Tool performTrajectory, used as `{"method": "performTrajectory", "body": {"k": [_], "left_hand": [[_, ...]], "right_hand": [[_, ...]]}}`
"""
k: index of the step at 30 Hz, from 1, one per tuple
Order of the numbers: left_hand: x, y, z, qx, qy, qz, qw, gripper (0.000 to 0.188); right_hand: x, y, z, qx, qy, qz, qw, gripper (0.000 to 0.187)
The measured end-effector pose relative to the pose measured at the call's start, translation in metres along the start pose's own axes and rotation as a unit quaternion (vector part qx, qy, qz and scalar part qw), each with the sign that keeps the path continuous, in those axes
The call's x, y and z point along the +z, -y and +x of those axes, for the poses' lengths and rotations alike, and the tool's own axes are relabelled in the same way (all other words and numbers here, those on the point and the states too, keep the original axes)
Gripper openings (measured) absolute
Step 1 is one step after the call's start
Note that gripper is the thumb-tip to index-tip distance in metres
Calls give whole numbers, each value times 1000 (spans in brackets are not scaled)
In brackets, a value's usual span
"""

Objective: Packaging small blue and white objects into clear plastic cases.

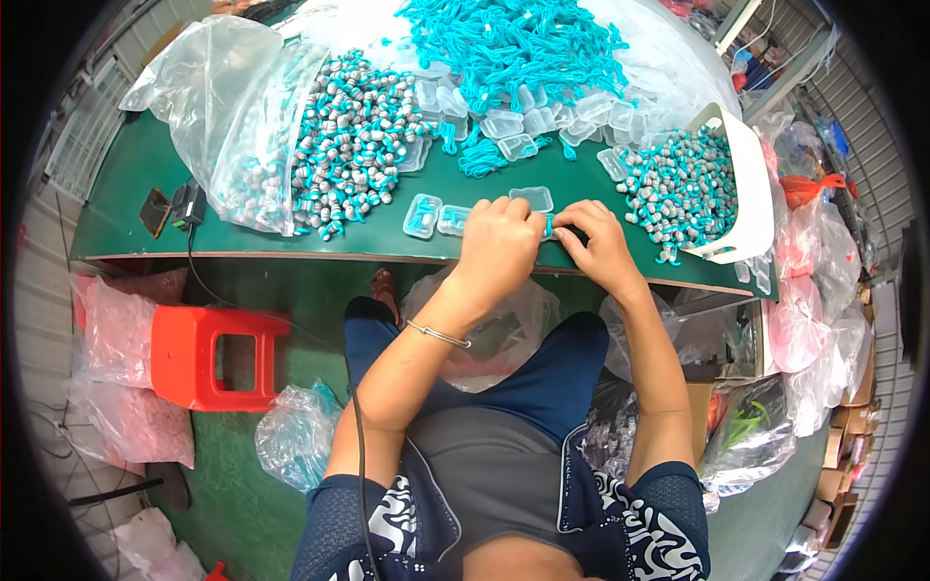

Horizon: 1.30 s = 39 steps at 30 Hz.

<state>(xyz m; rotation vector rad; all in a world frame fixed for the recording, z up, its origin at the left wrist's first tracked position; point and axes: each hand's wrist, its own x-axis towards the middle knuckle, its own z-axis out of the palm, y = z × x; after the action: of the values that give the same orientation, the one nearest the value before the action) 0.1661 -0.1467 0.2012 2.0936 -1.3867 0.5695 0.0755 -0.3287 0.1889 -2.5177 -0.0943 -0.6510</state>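
Both my hands meet over the front edge of a green table [329, 237]. My left hand [504, 237] is closed, its fingers bent down, hiding what they hold. My right hand [593, 240] pinches close beside it, around a small teal piece [549, 228] that looks like cord; its far end is hidden. Just behind the fingers lies a clear plastic lid or tray [531, 198]. To the left, a small clear box [422, 216] with teal cord inside stands beside a second clear box [452, 220], partly covered by my left hand.
Grey-and-teal earplugs [354, 145] spill from a clear bag [228, 126] at left. More lie by a tipped white bin [751, 189] at right. Teal cords [513, 48] heap at the back above clear boxes [504, 124]. A red stool [218, 358] stands below left.
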Motion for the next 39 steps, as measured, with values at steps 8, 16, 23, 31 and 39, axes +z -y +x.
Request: {"method": "performTrajectory", "body": {"k": [8, 16, 23, 31, 39], "left_hand": [[10, -1, -9, -22, -11, -45, 999, 8], [4, -1, -9, -89, -36, -120, 988, 18], [6, 5, -4, -59, 23, -82, 995, 15], [12, -2, -16, -18, -36, -41, 998, 13], [14, -8, -21, -44, -117, -49, 991, 15]], "right_hand": [[-1, 0, 1, -5, 2, -1, 1000, 9], [-2, 2, 2, -2, 2, 9, 1000, 8], [-2, 3, 3, -3, -5, 17, 1000, 8], [-2, 3, 2, -7, -4, 8, 1000, 8], [-1, 4, 1, -2, -2, 2, 1000, 7]]}}
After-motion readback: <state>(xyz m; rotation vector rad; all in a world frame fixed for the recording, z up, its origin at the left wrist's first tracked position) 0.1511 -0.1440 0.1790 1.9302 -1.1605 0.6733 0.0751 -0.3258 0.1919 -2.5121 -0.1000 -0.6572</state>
